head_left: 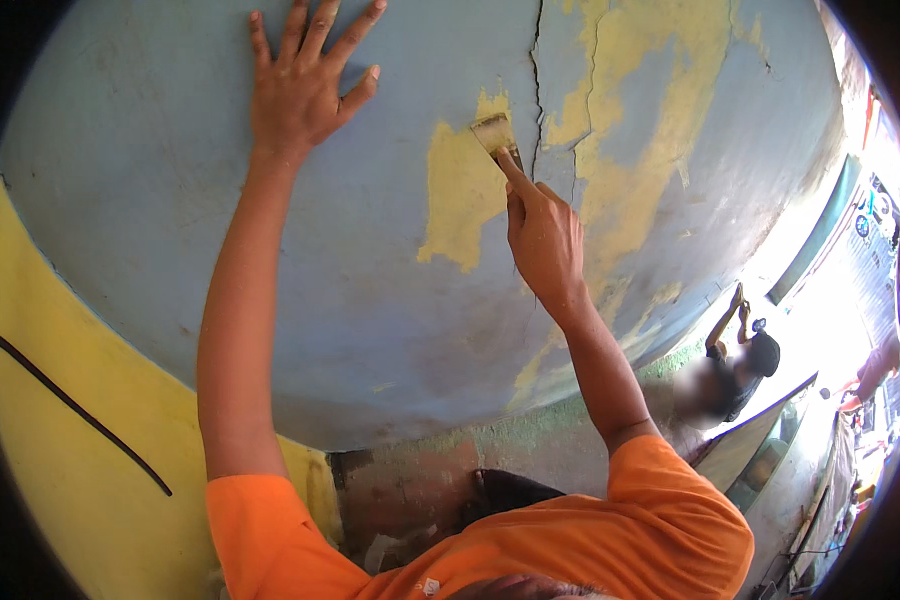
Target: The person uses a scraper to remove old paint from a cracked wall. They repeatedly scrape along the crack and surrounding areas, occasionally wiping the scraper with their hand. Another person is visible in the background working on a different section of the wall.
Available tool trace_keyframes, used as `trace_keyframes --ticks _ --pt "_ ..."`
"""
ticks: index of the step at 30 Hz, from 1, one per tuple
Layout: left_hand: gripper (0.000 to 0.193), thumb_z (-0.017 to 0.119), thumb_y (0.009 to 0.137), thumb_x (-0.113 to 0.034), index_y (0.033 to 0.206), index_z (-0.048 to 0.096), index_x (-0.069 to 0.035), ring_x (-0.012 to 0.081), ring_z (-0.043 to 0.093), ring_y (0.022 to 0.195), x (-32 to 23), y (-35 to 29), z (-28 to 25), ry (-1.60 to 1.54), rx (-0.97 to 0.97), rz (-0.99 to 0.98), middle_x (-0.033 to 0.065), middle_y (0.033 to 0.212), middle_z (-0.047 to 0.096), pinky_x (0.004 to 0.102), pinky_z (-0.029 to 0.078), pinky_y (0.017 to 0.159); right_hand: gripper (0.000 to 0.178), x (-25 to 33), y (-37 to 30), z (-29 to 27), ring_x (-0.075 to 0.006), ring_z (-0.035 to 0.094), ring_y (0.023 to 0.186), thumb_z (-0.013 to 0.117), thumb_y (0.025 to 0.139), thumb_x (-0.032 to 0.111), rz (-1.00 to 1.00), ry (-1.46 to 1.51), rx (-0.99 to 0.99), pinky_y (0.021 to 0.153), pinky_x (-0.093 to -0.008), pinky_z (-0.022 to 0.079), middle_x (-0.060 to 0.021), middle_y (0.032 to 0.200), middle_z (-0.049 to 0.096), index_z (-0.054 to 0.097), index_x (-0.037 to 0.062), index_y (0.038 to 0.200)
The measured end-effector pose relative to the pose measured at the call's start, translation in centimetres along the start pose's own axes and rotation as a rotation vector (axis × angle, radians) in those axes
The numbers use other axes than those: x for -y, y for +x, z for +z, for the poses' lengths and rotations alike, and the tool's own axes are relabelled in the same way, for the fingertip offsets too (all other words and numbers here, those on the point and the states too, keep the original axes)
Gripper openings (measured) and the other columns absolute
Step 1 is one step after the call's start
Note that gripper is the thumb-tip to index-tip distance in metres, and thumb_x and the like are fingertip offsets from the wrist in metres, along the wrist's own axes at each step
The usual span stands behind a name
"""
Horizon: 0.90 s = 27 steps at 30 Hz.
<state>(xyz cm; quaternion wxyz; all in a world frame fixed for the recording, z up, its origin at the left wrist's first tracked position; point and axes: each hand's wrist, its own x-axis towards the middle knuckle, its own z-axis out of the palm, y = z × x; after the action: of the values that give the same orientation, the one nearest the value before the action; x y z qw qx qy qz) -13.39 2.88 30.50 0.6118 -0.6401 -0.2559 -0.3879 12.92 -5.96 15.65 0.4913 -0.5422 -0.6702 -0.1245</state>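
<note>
The scraper (pixel 494 134) — gripped — juts beyond the right hand (pixel 548 235)

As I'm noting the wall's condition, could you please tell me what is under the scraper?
Around the scraper, the wall shows yellow on the left and blue-grey on the right. The spot directly beneath the blade is covered, so its colour cannot be seen.

Place is looking like a worn building, home or shop unclear, opening onto outdoors. Blue-grey wall (pixel 370 330) is bearing a long crack (pixel 537 85) and yellow patches (pixel 460 200); scraper (pixel 494 132) is touching it. Strong daylight is pouring in at right.
</note>
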Motion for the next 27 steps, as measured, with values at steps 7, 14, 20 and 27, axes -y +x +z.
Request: trace_keyframes --ticks 7,14,20,27 --pt "0.060 0.046 0.101 -0.058 0.159 0.035 -0.048 0.0238 0.023 0.159 -0.5 0.7 -0.7 0.012 0.019 -0.026 -0.0074 0.172 0.024 0.0703 0.014 0.123 0.049 -0.2 -0.3 -0.3 -0.0259 0.058 0.055 0.058 0.101 0.007 -0.005 -0.053 0.002 0.053 -0.0418 0.046 -0.0120 0.071 0.062 0.059 0.0213 0.148" --pt "0.065 0.051 0.096 -0.056 0.159 0.038 -0.042 0.0288 0.023 0.158 -0.3 1.0 -0.4 0.033 0.080 -0.022 -0.0012 0.171 0.025 0.0718 0.014 0.123 0.050 1.0 1.2 -1.1 -0.0256 0.058 0.056 0.058 0.100 0.005 -0.115 0.016 -0.170 0.053 -0.0415 0.047 -0.0118 0.071 0.062 0.059 0.0205 0.148" --pt "0.062 0.049 0.100 -0.058 0.160 0.032 -0.049 0.0245 0.025 0.158 -0.2 1.1 -0.5 0.005 0.020 -0.009 -0.0076 0.172 0.024 0.0706 0.016 0.123 0.041 1.3 0.8 -0.8 -0.0271 0.057 0.059 0.054 0.106 0.012 0.097 0.050 0.102 0.059 -0.0419 0.048 -0.0148 0.069 0.059 0.061 0.0207 0.146" --pt "0.072 0.051 0.091 -0.058 0.157 0.047 -0.027 0.0379 0.023 0.157 -0.8 1.8 -2.2 0.095 0.284 -0.064 0.0128 0.168 0.031 0.0739 0.010 0.122 0.047 0.3 0.5 -0.5 -0.0279 0.057 0.055 0.055 0.102 0.007 -0.017 -0.042 0.023 0.054 -0.0434 0.046 -0.0131 0.068 0.058 0.057 0.0190 0.148"
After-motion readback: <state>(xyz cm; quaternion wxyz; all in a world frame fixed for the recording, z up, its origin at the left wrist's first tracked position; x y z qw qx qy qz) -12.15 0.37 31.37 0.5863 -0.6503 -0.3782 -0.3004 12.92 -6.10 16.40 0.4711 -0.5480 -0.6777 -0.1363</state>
